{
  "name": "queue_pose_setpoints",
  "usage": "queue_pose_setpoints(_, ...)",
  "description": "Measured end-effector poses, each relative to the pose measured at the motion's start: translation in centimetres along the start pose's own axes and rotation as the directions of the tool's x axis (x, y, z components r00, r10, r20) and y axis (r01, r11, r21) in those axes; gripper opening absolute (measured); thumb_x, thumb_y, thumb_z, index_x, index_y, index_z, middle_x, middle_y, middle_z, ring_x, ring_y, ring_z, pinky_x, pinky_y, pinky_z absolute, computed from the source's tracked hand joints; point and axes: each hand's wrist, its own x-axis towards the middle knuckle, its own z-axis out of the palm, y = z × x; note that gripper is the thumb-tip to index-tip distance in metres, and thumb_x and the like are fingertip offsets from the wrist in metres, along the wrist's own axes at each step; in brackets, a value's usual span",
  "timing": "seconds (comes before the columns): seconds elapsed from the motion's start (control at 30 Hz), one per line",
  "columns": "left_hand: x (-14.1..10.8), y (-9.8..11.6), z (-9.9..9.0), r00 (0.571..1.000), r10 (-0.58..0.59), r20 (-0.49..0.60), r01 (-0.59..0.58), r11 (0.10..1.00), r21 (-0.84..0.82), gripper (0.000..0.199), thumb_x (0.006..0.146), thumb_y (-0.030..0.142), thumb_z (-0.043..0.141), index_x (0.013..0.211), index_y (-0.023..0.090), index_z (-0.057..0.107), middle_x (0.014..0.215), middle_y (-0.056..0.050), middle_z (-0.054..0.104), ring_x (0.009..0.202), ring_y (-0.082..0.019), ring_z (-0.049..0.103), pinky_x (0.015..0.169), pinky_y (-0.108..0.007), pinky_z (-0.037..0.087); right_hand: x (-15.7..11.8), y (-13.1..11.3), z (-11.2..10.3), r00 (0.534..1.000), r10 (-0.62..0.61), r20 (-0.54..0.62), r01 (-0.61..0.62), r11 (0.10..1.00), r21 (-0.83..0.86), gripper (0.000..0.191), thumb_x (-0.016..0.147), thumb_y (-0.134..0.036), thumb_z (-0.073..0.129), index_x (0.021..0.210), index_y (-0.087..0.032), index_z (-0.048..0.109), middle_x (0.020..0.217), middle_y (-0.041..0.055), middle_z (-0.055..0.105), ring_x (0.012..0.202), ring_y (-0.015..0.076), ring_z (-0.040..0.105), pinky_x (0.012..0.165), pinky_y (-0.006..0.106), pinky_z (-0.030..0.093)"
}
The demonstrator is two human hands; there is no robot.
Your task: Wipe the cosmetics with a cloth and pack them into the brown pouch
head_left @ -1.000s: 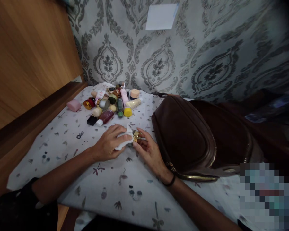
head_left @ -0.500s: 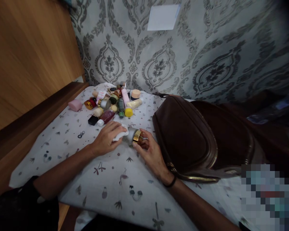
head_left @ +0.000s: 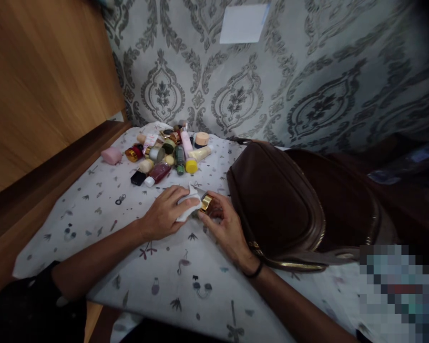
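Observation:
My left hand (head_left: 166, 213) is closed on a white cloth (head_left: 188, 204), which it presses against the side of a jar. The jar (head_left: 206, 203) has a gold band, and my right hand (head_left: 224, 224) holds it by that end with fingers and thumb. Most of the jar's body is hidden behind the cloth and my left fingers. Beyond my hands lies a cluster of cosmetics, among them a dark red bottle (head_left: 160, 173), a green bottle (head_left: 179, 159), a yellow-capped jar (head_left: 191, 166) and a pink tube (head_left: 186, 143).
A dark brown leather bag (head_left: 271, 205) lies right of my right hand. A pink item (head_left: 111, 155) sits at the cluster's left. The patterned cloth (head_left: 128, 267) covers the surface. A wooden panel (head_left: 46, 85) stands at the left, with a patterned wall (head_left: 200, 66) behind.
My left hand and the white cloth have moved right over the jar, covering its silvery body that showed before. My right hand still holds the gold end in nearly the same place.

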Motion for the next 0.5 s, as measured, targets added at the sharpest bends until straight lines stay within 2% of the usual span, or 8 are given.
queue_pose_setpoints(0.13,-0.1,-0.8,0.1,0.993,-0.118,-0.01,0.118,0.993,-0.019,0.03,0.091,0.016,0.053,0.119,0.015,0.059,0.109,-0.013,0.06,0.102,-0.027,0.055,0.088,-0.043,0.051,-0.1,0.4,0.1,0.999,0.024,-0.034,-0.023,1.0,0.007,0.053,0.079,-0.032,0.072,0.129,-0.021,0.057,0.117,0.0112,0.061,0.091,0.0234,0.063,0.079,0.041,0.057)
queue_pose_setpoints(0.27,-0.2,-1.4,0.2,0.974,-0.226,-0.019,0.224,0.972,-0.076,0.026,0.094,0.019,0.051,0.117,0.016,0.061,0.106,-0.011,0.062,0.103,-0.025,0.057,0.09,-0.042,0.051,0.2,0.5,0.2,0.993,0.099,-0.059,-0.094,0.992,0.086,0.054,0.075,-0.037,0.076,0.124,-0.021,0.058,0.115,0.0114,0.064,0.093,0.0241,0.065,0.077,0.04,0.058)
queue_pose_setpoints(0.4,-0.2,-1.0,0.1,0.979,-0.2,-0.044,0.196,0.977,-0.083,0.027,0.093,0.018,0.052,0.119,0.015,0.061,0.107,-0.012,0.061,0.102,-0.026,0.057,0.089,-0.042,0.051,0.4,-0.4,0.0,0.986,0.168,-0.012,-0.164,0.974,0.158,0.048,0.073,-0.045,0.078,0.11,-0.019,0.062,0.095,0.0082,0.071,0.08,0.0225,0.067,0.068,0.036,0.057)
queue_pose_setpoints(0.5,-0.1,-0.3,-0.1,0.993,-0.108,-0.044,0.105,0.993,-0.059,0.031,0.092,0.017,0.052,0.122,0.017,0.059,0.109,-0.013,0.059,0.103,-0.027,0.055,0.089,-0.043,0.05,0.3,-1.1,-0.1,0.99,0.141,0.012,-0.142,0.984,0.108,0.042,0.073,-0.047,0.077,0.102,-0.019,0.064,0.086,0.006,0.073,0.072,0.0205,0.067,0.061,0.032,0.054)
